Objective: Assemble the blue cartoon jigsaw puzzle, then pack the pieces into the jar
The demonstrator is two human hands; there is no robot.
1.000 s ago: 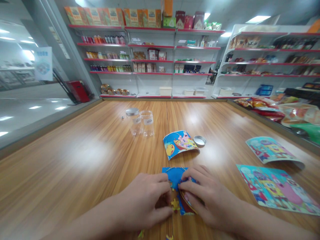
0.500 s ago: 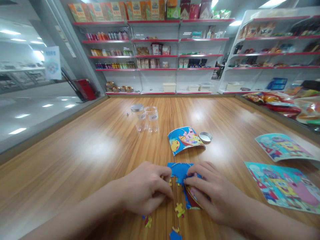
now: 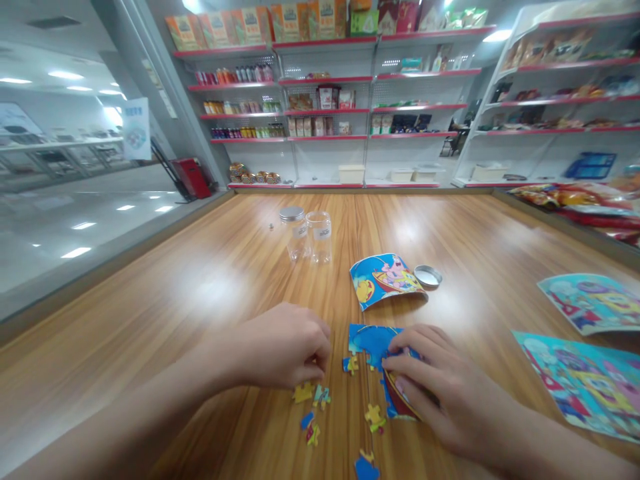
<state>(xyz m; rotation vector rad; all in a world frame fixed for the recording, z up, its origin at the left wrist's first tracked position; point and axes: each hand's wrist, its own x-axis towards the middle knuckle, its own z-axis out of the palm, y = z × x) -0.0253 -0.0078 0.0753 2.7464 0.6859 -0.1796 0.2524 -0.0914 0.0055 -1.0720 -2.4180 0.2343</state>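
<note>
Puzzle [image 3: 373, 340]: lay part-built under right hand [image 3: 427, 377].
Loose pieces [image 3: 374, 416]: lay left of puzzle, some by left hand [image 3: 295, 343].
Left hand: curled narrow; contents could not be told.
Right hand: half open, touched puzzle.

"How do the arms look?"

"Bare, as far as they show. The left forearm [image 3: 150, 403] is slim and tapers toward the wrist; the right forearm [image 3: 525, 433] is just as slender."

"And the hands?"

"Bare too. The left hand [image 3: 285, 347] has a smooth, rounded back, its fingertips mostly hidden. The right hand [image 3: 440, 383] shows long, narrow fingers [image 3: 407, 365]."
</note>
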